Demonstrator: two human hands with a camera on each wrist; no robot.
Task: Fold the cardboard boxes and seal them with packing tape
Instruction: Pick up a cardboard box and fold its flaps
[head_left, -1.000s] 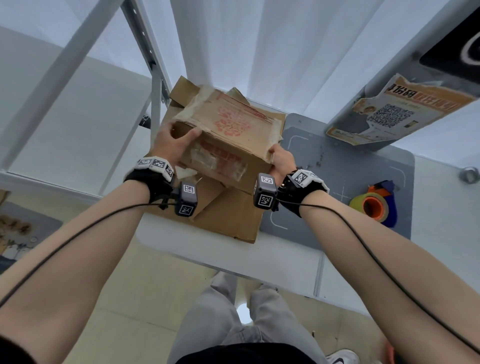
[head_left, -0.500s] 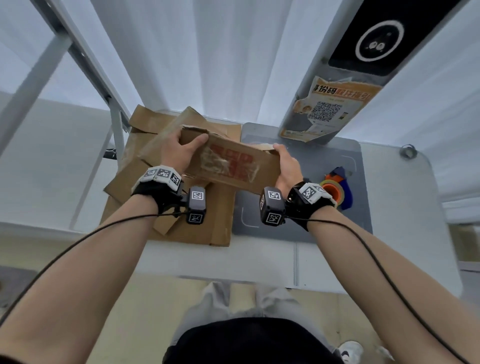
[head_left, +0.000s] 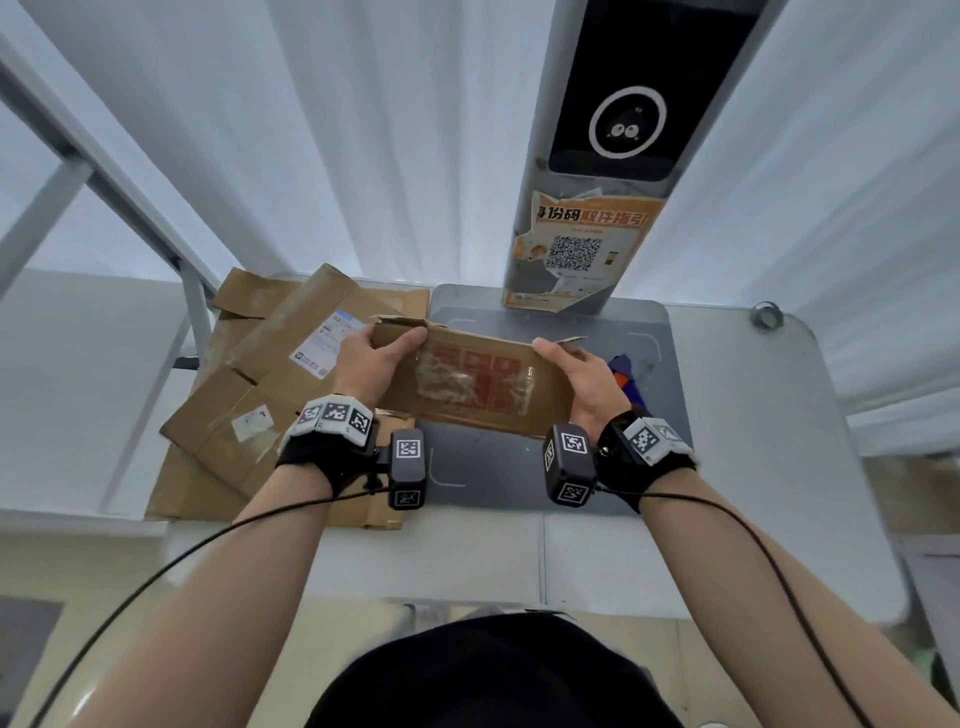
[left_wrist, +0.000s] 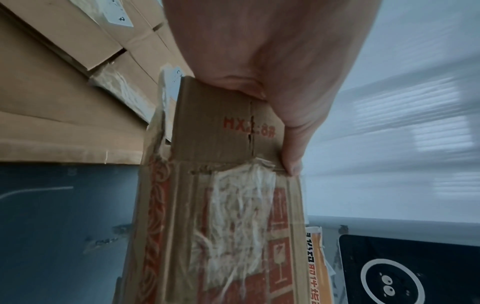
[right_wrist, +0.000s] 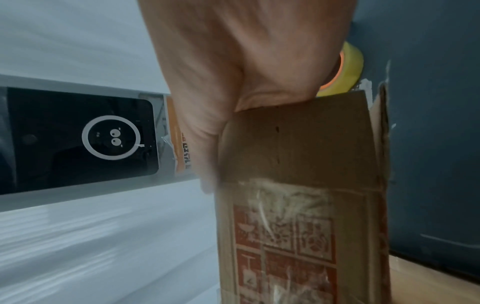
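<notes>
A flattened brown cardboard box (head_left: 475, 387) with red print and old clear tape stands on edge above the grey mat (head_left: 644, 332). My left hand (head_left: 371, 361) grips its left end, thumb on the near face (left_wrist: 226, 121). My right hand (head_left: 582, 376) grips the right end (right_wrist: 298, 144) the same way. A yellow tape roll (right_wrist: 350, 67) with an orange core lies just behind my right hand; in the head view only its blue dispenser (head_left: 626, 371) shows.
A stack of flattened boxes (head_left: 260, 395) lies at the table's left, one with a white label. A grey post (head_left: 613, 156) with a black screen and QR poster stands at the back. A small tape roll (head_left: 766, 314) sits far right.
Both hands carried the box from over the stack at the left to above the grey mat and turned it more upright. The head view swung right and up.
</notes>
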